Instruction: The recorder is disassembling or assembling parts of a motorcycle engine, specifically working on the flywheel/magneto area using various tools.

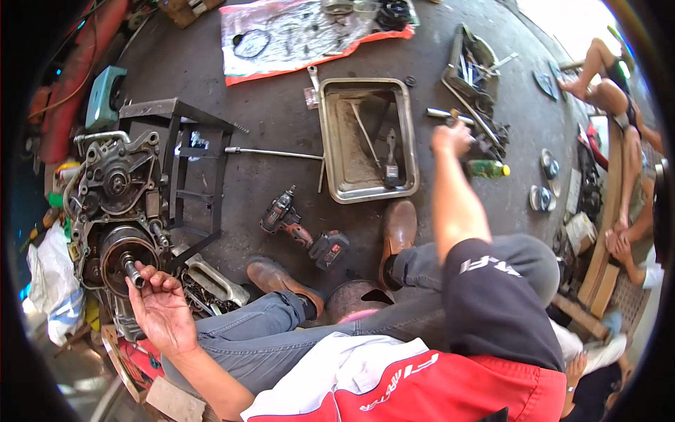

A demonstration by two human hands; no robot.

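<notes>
We read bold white capitals near hem of black right sleeve (499, 316) on wearer's shirt (485, 387). On red part of same shirt, we read more white capitals, slanted, in two lines, larger over smaller. On black battery pack (328, 254) of power tool (281, 213), we spot reddish print, too small for us to make out.

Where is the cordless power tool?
In the head view, the cordless power tool lies on the floor, left of centre, between the metal tray and left brown shoe.
</notes>
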